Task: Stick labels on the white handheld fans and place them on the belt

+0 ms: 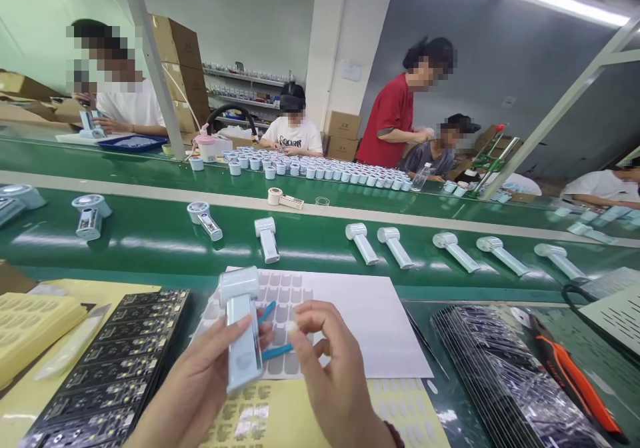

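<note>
Over the sticker sheet [350,315], my left hand [200,375] grips a pale fan [241,328] and blue tweezers [273,333]; my right hand [325,368] pinches a small sticker [291,326].

black circuit boards [107,368], orange cutter [575,375], conveyor [310,245]

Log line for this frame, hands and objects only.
left hand: holds pale blue device | right hand: pinches small white sticker, blue tweezers | under: sticker sheet

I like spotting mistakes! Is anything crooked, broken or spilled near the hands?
Nothing looks broken or spilled. The left hand holds a pale blue handheld device and blue tweezers; the right hand pinches a small white piece. The devices on the green belt lie at mixed angles.
</note>
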The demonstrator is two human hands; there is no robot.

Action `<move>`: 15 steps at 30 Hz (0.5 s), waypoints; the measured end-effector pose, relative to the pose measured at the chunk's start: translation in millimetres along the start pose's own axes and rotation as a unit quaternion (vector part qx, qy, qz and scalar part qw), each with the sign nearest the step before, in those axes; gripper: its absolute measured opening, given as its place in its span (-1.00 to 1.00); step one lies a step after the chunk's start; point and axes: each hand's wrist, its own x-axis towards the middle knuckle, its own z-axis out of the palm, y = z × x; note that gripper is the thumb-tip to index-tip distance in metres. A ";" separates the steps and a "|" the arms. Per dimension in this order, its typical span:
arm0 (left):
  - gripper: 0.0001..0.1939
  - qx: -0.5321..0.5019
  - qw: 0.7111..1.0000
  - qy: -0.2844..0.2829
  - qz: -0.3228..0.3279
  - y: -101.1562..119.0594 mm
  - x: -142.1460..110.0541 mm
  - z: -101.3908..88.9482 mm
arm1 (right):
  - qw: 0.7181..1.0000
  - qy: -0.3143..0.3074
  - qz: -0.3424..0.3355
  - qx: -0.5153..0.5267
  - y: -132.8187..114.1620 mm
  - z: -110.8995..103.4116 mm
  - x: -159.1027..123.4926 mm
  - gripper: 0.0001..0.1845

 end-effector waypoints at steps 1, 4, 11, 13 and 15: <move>-0.63 0.029 0.999 -0.006 0.023 7.4 7.2 -1.4 | 0.999 -0.015 0.025 -0.042 6.0 -6.0 8.1 -0.77; -0.64 0.122 0.990 0.006 0.073 33.8 34.8 -0.7 | 0.967 -0.072 0.098 -0.225 26.2 -19.7 30.7 -0.50; -0.76 0.202 0.965 0.032 0.166 82.2 126.9 25.1 | 0.902 -0.144 0.145 -0.380 44.8 -26.0 50.5 -0.39; -0.88 0.229 0.953 0.040 0.196 86.2 156.3 31.5 | 0.899 -0.146 0.147 -0.386 45.8 -23.4 52.5 -0.38; -0.88 0.254 0.937 0.059 0.232 85.3 183.1 35.9 | 0.897 -0.146 0.149 -0.390 47.7 -19.7 56.0 -0.38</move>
